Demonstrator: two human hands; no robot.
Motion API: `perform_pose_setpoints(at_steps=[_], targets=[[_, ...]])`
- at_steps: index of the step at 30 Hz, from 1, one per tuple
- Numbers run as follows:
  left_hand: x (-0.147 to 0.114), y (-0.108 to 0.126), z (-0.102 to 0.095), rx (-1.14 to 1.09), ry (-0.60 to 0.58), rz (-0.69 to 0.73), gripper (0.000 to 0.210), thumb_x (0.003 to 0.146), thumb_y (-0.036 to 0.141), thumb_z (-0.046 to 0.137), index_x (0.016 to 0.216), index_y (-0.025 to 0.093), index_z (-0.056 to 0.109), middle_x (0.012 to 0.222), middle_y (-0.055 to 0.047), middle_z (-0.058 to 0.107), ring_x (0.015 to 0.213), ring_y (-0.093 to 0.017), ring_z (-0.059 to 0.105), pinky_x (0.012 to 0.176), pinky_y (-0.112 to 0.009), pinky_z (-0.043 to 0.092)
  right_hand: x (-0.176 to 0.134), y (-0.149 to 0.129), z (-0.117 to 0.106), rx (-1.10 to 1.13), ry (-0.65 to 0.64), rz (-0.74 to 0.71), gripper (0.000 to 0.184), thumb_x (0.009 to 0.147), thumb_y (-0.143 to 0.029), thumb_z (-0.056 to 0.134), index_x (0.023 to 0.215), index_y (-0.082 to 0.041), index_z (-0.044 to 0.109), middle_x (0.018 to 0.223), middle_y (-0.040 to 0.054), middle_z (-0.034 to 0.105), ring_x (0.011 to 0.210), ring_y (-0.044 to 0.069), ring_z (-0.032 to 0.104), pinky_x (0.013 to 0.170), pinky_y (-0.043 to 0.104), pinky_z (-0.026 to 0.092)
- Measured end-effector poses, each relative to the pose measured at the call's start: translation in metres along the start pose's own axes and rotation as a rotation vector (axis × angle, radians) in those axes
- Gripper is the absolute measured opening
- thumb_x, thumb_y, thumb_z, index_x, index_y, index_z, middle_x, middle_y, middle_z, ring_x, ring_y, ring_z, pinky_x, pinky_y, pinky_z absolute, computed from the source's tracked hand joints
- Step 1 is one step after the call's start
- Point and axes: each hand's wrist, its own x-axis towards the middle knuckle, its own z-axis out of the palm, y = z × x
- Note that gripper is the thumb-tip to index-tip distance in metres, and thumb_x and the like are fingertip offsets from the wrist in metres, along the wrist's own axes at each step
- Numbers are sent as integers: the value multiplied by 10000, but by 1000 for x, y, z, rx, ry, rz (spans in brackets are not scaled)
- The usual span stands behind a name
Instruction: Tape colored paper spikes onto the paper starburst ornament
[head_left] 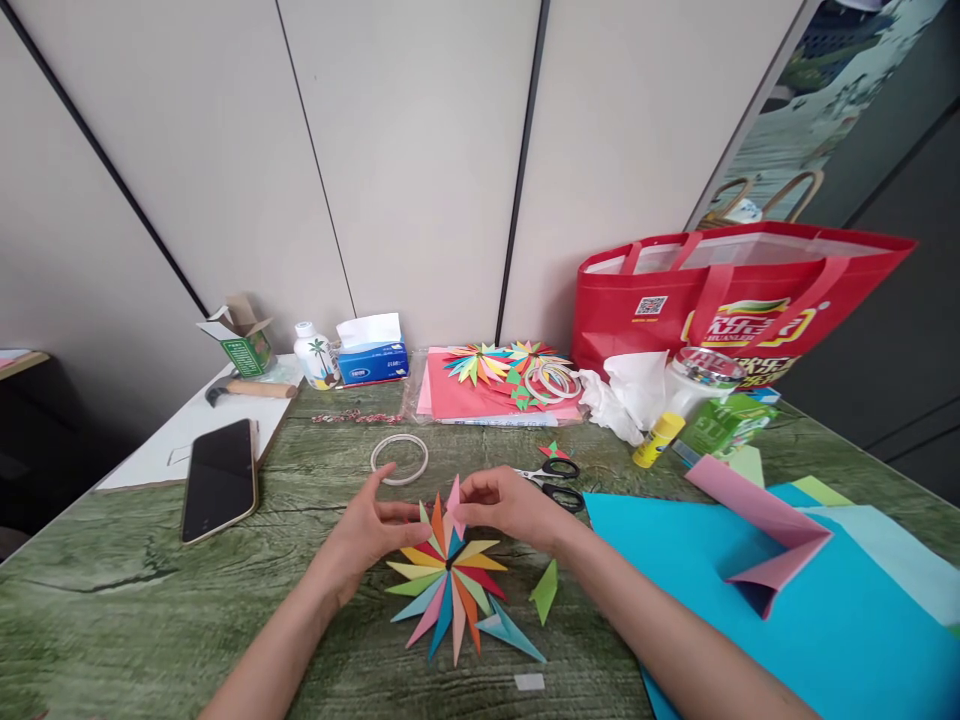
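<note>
A many-pointed star of folded coloured paper [469, 588] lies flat on the table, its points fanned around a small central hole. My left hand [375, 520] is at the star's upper left, thumb and fingers closing on its edge while the index finger reaches out. Between the thumb and fingers of my right hand [506, 507] is a pink folded paper point [454, 505] at the top of the star. Just right of the star rest a light blue folded piece [511, 632] and a green folded piece [545, 592].
Black-handled scissors [559, 480] lie beyond my right hand, a white tape ring [399, 460] beyond my left. A phone [219, 480] and hammer [251, 387] are left. Blue paper [675, 560], a glue stick [658, 440] and a red bag [637, 330] are right. Two finished paper stars [478, 364] sit behind.
</note>
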Motion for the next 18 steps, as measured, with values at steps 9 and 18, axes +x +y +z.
perform_pose_setpoints(at_steps=[9, 18], targets=[[-5, -3, 14, 98, -56, 45, 1216, 469, 228, 808, 1396, 204, 21, 612, 15, 669, 603, -213, 644, 543, -275, 443, -3, -10, -1, 62, 59, 31, 241, 669, -368, 657, 691, -130, 622, 670, 11, 610, 626, 121, 531, 653, 249, 407], [-6, -8, 17, 168, -39, 38, 1237, 437, 201, 815, 1405, 179, 44, 454, 102, 564, 466, -150, 550, 449, -202, 369, -1, -7, -1, 190, 76, 19, 286, 642, -414, 674, 719, -144, 621, 676, 1, 606, 638, 117, 550, 679, 262, 435]])
